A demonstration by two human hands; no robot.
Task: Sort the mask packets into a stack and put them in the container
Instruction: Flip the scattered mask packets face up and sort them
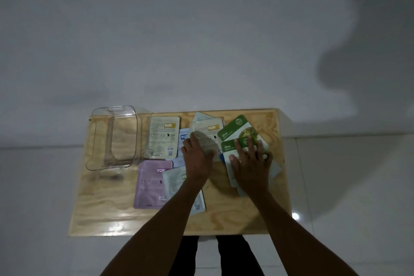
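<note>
A blurred packet [205, 143] is gripped by the left hand [197, 159]; the right hand [252, 163] is pressed flat, fingers spread, steadying the olive packets [233, 141] for stacking. The clear container [112, 139] is left empty, far left on the surface [224, 215].

Both hands press on mask packets [235, 132] scattered over the wooden table [224, 215], clear container [113, 139] at left.

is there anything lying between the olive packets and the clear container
Yes. Between the olive packets under the right hand and the clear container lie other packets, including the beige packet, plus the left hand.
</note>
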